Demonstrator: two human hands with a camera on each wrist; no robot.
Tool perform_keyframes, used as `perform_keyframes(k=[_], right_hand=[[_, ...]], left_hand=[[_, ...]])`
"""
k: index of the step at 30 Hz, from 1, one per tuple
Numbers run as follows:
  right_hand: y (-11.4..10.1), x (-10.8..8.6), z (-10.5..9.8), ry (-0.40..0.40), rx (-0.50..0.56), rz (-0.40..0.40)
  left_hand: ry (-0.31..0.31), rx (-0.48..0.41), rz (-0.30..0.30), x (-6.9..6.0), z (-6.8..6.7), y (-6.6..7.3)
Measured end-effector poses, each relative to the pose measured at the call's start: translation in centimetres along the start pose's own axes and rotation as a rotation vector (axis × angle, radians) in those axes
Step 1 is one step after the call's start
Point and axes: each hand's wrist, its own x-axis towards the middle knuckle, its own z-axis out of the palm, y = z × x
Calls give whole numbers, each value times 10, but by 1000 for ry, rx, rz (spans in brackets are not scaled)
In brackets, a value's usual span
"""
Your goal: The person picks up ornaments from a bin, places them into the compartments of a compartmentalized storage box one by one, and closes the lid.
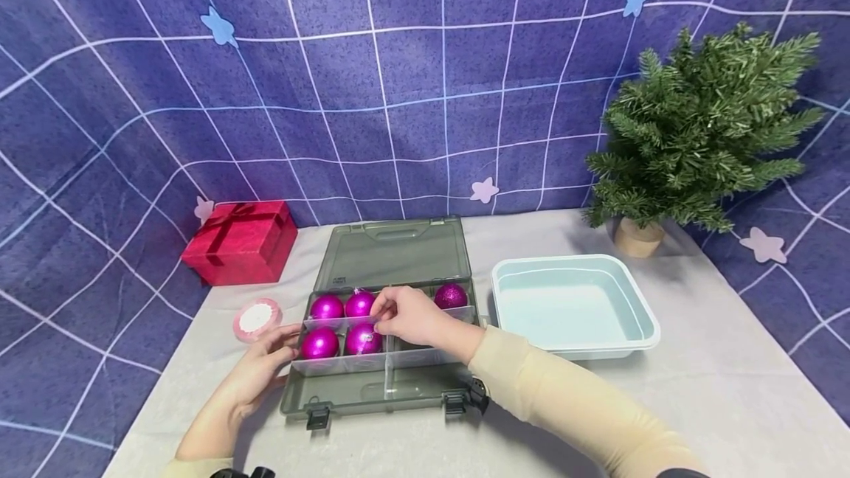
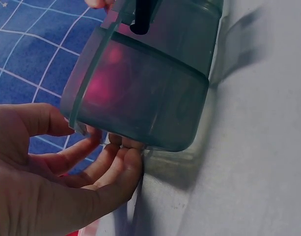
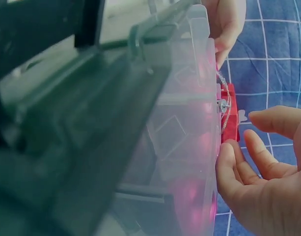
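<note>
In the middle of the head view, five magenta balls (image 1: 364, 338) show in a partitioned case (image 1: 421, 389) — four in its left cells, a glittery one at far right; the right hand (image 1: 412, 319) may hide more. They look light and stiff, slick where glossy, and probably apt to crack if squeezed, so the cap or loop seems the surest hold. The right fingertips are close together beside the second column of balls; the left hand (image 1: 262, 367) touches the case's left end. Thin dividers crowd the fingers, and the right forearm crosses the case's right part. The lid (image 1: 395, 257) lies folded back; a tub (image 1: 574, 350) stands to the right with a tree (image 1: 704, 131) beyond, a box (image 1: 265, 242) and a roll (image 1: 257, 318) to the left. In the left wrist view, the left fingers bend loosely against the case's end, pink glowing through its wall. In the right wrist view, a silvery cord (image 3: 228, 98) and cap (image 3: 222, 106) show at the rim — the right thumb and fingers stand slightly apart, holding nothing visible; whether they touch the cord I cannot tell.
</note>
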Motion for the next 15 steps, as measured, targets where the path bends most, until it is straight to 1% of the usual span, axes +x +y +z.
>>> perform_keyframes(k=[4, 11, 15], right_hand=[[0, -1, -2, -11, -5, 6], [3, -5, -8, -33, 60, 4], [3, -10, -13, -61, 68, 1]], left_hand=[[-3, 1, 2, 1, 0, -2], [-10, 3, 2, 1, 0, -2], [-9, 1, 4, 1, -1, -1]])
